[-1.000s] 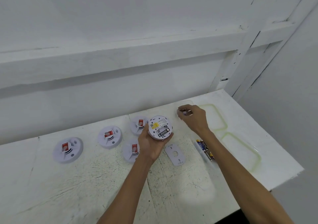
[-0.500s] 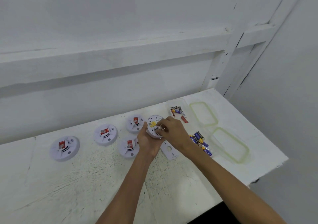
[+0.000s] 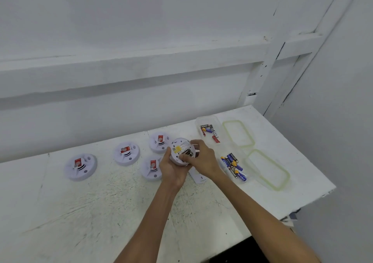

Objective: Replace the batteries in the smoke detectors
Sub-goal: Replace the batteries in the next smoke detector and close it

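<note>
Smoke detector (image 3: 180, 150), in left fingers (image 3: 168, 152), right fingers (image 3: 198, 144) pinching

A scuffed, white-painted worktop (image 3: 101, 212) runs along a white wall (image 3: 141, 20) crossed by a horizontal ledge (image 3: 121, 61). Near the worktop's right end, a far lid (image 3: 238, 133) and a near lid (image 3: 267, 170), both clear with pale green rims, lie flat below a white post (image 3: 262, 75).

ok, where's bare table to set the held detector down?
Set the held detector on the bare near table, in front of the four lying detectors, left of the forearms. Crowded on the right: cover plate, battery tubs, lids.
</note>
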Demonstrator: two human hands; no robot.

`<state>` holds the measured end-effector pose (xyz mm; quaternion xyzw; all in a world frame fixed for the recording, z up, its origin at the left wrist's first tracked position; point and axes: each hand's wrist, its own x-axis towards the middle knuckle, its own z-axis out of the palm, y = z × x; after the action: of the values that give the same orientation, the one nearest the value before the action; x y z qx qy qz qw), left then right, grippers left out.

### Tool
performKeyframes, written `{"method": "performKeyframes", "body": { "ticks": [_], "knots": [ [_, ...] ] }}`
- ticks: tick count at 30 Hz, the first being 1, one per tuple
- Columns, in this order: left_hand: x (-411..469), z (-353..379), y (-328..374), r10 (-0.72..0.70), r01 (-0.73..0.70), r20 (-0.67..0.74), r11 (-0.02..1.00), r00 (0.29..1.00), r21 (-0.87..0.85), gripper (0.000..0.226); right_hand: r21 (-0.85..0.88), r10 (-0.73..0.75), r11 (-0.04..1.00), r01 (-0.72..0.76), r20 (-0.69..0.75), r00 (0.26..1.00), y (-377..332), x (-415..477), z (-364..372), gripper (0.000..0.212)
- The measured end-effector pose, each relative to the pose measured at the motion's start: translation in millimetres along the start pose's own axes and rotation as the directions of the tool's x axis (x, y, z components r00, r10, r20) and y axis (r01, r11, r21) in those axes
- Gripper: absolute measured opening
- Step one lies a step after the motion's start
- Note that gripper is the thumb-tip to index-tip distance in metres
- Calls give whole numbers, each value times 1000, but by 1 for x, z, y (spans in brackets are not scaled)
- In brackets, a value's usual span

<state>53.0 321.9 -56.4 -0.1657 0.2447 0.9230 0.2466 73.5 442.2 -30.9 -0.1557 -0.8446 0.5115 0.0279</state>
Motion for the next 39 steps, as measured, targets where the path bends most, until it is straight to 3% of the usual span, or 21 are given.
{"method": "performKeyframes", "body": {
  "ticks": [5,8,11,15,19,22,29,32,35,39],
  "knots": [
    [-4,-6,3,13,-14,-10,1000,1000,-28,53,180,79,980,-82,25,997,-6,3,-4,66],
    [-6,-6,6,13,-14,-28,1000,1000,-27,49,192,63,980,-62,1,998,-3,5,-4,44],
    [-5,-7,12,42,-40,-47,998,998,50,49,66,26,998,-20,-91,995,3,5,-5,17],
    [0,-11,25,96,-93,-51,994,994,58,51,-245,-51,969,30,-80,995,13,-4,-3,28],
    [4,-20,35,90,-90,-62,996,994,4,59,-610,64,792,-15,59,996,29,-16,14,53],
    [6,-26,39,65,-67,-53,998,996,-21,60,-713,91,700,-40,33,995,32,-24,25,57],
    [-1,-33,47,27,-29,-27,998,999,-50,58,-682,74,730,-49,7,997,31,-27,33,55],
    [-4,-34,50,25,-26,-17,999,1000,-39,58,-526,48,848,-72,-59,997,28,-29,28,59],
    [-6,-34,50,45,-45,-22,999,999,-28,58,-261,-4,964,-43,-179,984,11,-29,20,52],
    [-12,-19,43,49,-49,-8,999,999,-15,53,-159,-174,978,137,-251,952,-22,-31,15,42]
  ]
}}
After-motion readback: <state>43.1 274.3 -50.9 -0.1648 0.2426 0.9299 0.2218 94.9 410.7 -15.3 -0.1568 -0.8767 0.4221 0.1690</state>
